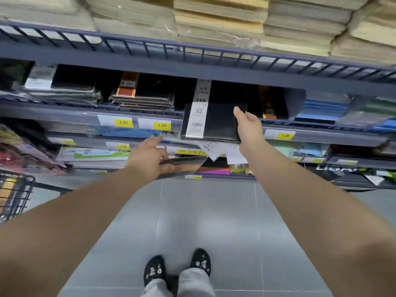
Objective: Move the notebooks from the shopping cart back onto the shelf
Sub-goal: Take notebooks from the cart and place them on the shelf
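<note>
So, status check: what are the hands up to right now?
Right hand grips black notebook at the shelf edge. Left hand holds second notebook, lower down. Nothing seen blocking the slot.

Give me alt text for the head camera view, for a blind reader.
A right hand grips a black notebook at the front of a shelf; the left hand holds a second notebook lower down. A shopping cart stands at far left.
</note>
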{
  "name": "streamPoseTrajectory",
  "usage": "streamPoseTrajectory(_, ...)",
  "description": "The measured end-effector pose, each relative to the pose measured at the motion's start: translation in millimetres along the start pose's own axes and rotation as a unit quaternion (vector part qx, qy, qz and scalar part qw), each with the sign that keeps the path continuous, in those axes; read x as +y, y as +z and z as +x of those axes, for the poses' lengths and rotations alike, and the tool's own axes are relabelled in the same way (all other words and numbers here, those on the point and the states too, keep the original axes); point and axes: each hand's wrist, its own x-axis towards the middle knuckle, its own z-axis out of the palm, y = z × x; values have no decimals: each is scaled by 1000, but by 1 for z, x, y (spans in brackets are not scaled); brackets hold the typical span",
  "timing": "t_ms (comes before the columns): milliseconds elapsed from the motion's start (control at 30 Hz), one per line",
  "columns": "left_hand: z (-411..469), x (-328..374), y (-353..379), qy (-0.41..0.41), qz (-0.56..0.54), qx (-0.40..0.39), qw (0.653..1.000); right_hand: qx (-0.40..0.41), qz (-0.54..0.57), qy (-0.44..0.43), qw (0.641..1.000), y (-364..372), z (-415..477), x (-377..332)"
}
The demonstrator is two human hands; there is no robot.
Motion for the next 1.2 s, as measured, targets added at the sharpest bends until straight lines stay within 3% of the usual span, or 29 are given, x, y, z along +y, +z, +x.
streamPoseTrajectory(133,14,6,13,29,34,17,999,-43,-62,-79,994,2,5,16)
streamPoseTrajectory(333,33,-4,27,27,68,74,995,31,-143,-241,959,-11,-30,74)
streamPoseTrajectory(467,45,-6,26,11,101,64,993,48,-66,-179,981,-7,-27,85)
streamPoseTrajectory(567,47,-5,25,9,136,42,990,40,-47,-192,979,-2,-17,79)
streamPoseTrajectory(933,45,3,25,7,144,13,989,42,-115,-242,962,19,33,55)
streamPoseTrajectory(1067,44,4,23,6,98,10,995,69,-95,-241,963,19,32,58)
streamPoseTrajectory(1200,32,9,21,-3,-43,39,998,40,-104,-233,966,1,19,71)
